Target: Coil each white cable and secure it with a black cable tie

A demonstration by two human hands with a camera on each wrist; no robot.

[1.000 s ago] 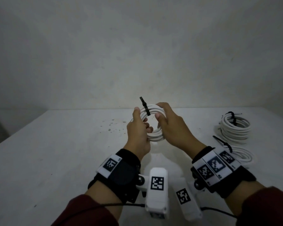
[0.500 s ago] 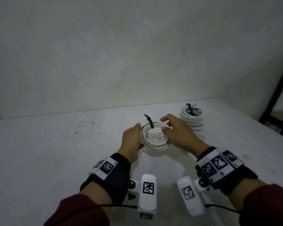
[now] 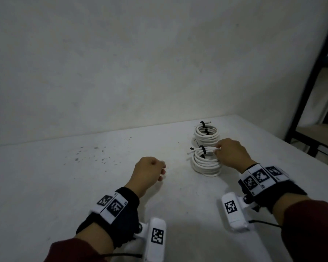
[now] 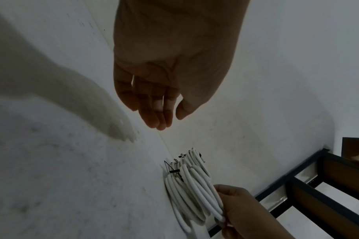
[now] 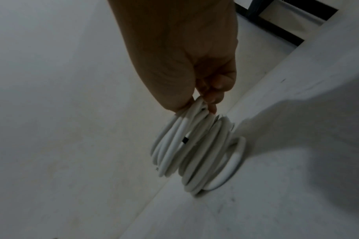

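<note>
Head view showed a matte white table (image 3: 64,186), faintly speckled with dark flecks left of the near stack of coils (image 3: 206,167), which served as the landmark. That stack was made of smooth, round-sectioned white cable wound into flat rings, piled one on another. The top coil (image 3: 204,154) was cinched by a thin black cable tie (image 3: 203,151), with two loose cable ends poking out to its left. The right hand (image 3: 231,154) pinched this top coil at its right edge, thumb and fingers curled around several strands; the right wrist view showed the coil (image 5: 174,145) held tilted, its lower edge against the coils beneath. Whether it had fully settled on the pile could not be told.

Just behind the near stack stood a second pile of tied coils (image 3: 206,135), also glossy white rings with black ties on top. The left hand (image 3: 150,171) hovered left of the near stack, well apart from it, fingers loosely curled and holding nothing. Behind the stack rose a plain, dull grey wall (image 3: 140,63); to the right stood a black metal frame (image 3: 311,82) with angular bars.
</note>
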